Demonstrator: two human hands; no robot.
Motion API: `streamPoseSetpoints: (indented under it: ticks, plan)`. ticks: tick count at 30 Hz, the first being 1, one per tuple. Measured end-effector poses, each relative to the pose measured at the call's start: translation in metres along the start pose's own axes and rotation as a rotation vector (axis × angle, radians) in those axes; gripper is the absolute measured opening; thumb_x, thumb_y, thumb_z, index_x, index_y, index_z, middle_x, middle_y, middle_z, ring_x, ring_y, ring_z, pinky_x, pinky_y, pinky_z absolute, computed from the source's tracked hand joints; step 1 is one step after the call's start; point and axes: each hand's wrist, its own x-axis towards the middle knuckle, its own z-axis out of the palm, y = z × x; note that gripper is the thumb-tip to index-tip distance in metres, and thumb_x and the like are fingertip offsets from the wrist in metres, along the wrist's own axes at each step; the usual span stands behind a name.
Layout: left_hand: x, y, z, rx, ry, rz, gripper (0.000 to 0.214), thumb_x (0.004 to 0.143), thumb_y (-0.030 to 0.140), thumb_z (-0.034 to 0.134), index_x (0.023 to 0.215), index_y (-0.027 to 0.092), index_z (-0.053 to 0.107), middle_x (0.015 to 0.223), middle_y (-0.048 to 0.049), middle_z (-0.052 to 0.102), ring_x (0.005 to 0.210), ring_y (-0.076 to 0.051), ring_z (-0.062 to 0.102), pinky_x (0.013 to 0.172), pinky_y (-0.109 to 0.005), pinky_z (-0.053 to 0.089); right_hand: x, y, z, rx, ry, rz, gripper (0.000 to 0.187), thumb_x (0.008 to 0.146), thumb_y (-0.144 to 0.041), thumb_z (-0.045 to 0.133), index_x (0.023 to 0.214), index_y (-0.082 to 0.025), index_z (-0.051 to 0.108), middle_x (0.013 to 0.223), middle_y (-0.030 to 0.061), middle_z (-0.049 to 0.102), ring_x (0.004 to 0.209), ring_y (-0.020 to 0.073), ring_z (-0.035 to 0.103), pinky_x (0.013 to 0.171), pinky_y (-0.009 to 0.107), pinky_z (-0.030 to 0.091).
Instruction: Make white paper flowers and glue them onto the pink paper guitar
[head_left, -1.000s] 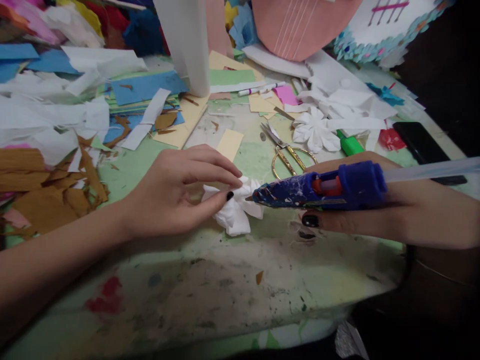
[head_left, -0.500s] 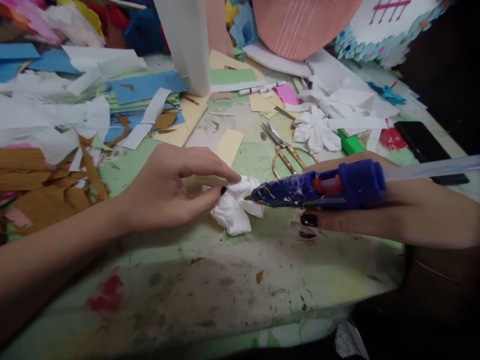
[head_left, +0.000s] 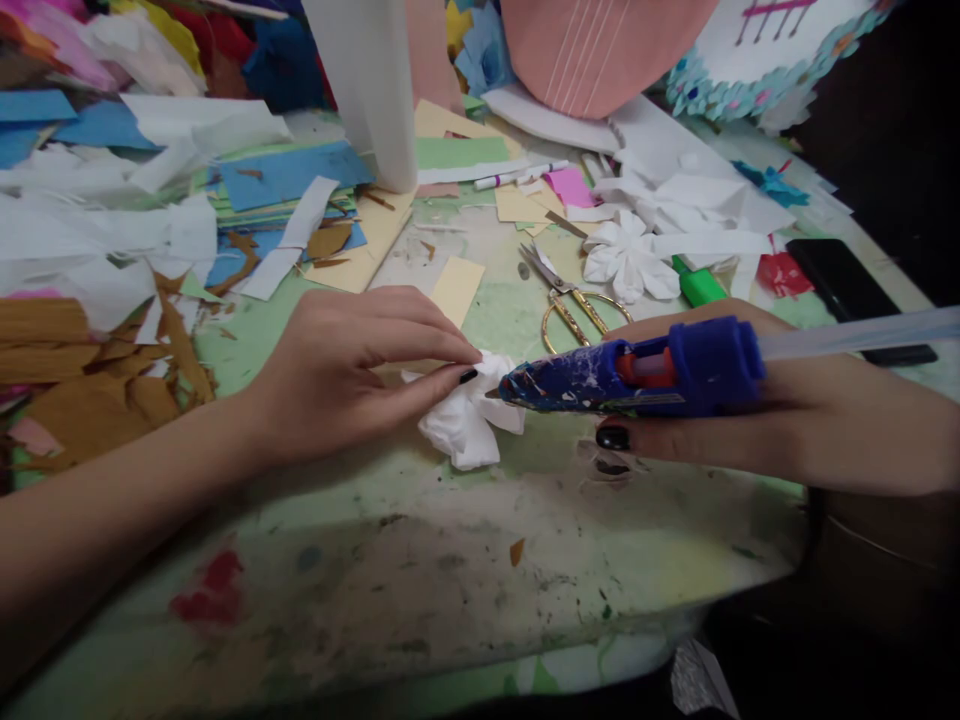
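The person's left hand [head_left: 352, 370] reached in from the left, its thumb and forefinger drawn almost together in a pinch on the upper part of a white paper flower [head_left: 472, 435], the other fingers loosely curved behind. The right hand [head_left: 795, 430] was closed around a blue glue gun [head_left: 562, 380], its body smeared and speckled, with a clear glue stick [head_left: 862, 335] running out of its back end toward the right. The gun pointed left, its metal tip at the middle of the flower; whether the tip touched the paper could not be told. The flower lay on the green, stained table [head_left: 337, 590], near the centre of the view, between the two hands, its soft petals spread toward the person. Just beyond the gun, gold-handled scissors [head_left: 574, 300] lay with their blades slightly parted. Past them was another white flower [head_left: 630, 260], with rounded petals, then a bright green object [head_left: 701, 287], a red scrap [head_left: 784, 275] and a black phone [head_left: 855, 290] farther right. To the left, brown paper scraps [head_left: 90, 410] lay heaped near the forearm, with white paper strips [head_left: 97, 225] and blue paper [head_left: 292, 175] behind. At the back stood a pink rounded shape [head_left: 600, 50] marked with thin white lines.
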Motion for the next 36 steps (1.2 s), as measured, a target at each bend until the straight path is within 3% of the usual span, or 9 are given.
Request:
streamPoseSetpoints:
  ticks: [13, 18, 24, 30, 36]
  plan:
    - [-0.005, 0.000, 0.004, 0.062, -0.037, 0.097, 0.013, 0.079, 0.026, 0.063, 0.084, 0.035, 0.072, 0.091, 0.0004, 0.074, 0.093, -0.024, 0.067, 0.089, -0.042, 0.051, -0.001, 0.004, -0.002, 0.026, -0.029, 0.106, 0.020, 0.086, -0.029, 0.061, 0.067, -0.022, 0.059, 0.062, -0.0051, 0.049, 0.052, 0.0082, 0.048, 0.042, 0.021, 0.040]
    - [-0.006, 0.001, 0.006, 0.086, 0.022, 0.240, 0.015, 0.078, 0.018, 0.063, 0.081, 0.031, 0.069, 0.091, 0.0001, 0.074, 0.088, -0.020, 0.067, 0.082, -0.038, 0.053, -0.001, 0.003, -0.001, 0.017, -0.035, 0.097, 0.022, 0.086, -0.028, 0.059, 0.066, -0.021, 0.056, 0.062, -0.0051, 0.047, 0.051, 0.0079, 0.046, 0.041, 0.022, 0.038]
    - [-0.004, 0.005, 0.003, 0.015, -0.039, 0.101, 0.017, 0.080, 0.020, 0.058, 0.082, 0.030, 0.071, 0.093, -0.0015, 0.075, 0.085, -0.019, 0.069, 0.076, -0.031, 0.056, -0.003, 0.002, 0.000, 0.027, -0.017, 0.097, 0.020, 0.087, -0.028, 0.059, 0.068, -0.022, 0.059, 0.061, -0.0052, 0.047, 0.050, 0.0078, 0.046, 0.040, 0.021, 0.038]
    - [0.000, 0.006, -0.001, -0.052, -0.044, 0.036, 0.018, 0.081, 0.024, 0.057, 0.083, 0.032, 0.073, 0.087, -0.0005, 0.076, 0.082, -0.020, 0.071, 0.078, -0.033, 0.057, -0.003, 0.000, -0.002, 0.009, -0.004, 0.023, 0.023, 0.087, -0.027, 0.059, 0.065, -0.021, 0.057, 0.062, -0.0054, 0.049, 0.052, 0.0077, 0.046, 0.043, 0.021, 0.040]
    - [-0.005, -0.003, -0.004, -0.092, -0.027, 0.017, 0.027, 0.080, 0.020, 0.055, 0.096, 0.031, 0.073, 0.089, -0.0004, 0.076, 0.082, -0.020, 0.070, 0.073, -0.029, 0.055, -0.004, 0.004, -0.002, -0.014, 0.015, 0.092, 0.015, 0.084, -0.036, 0.064, 0.076, -0.023, 0.067, 0.071, -0.0050, 0.060, 0.058, 0.0089, 0.056, 0.048, 0.019, 0.048]
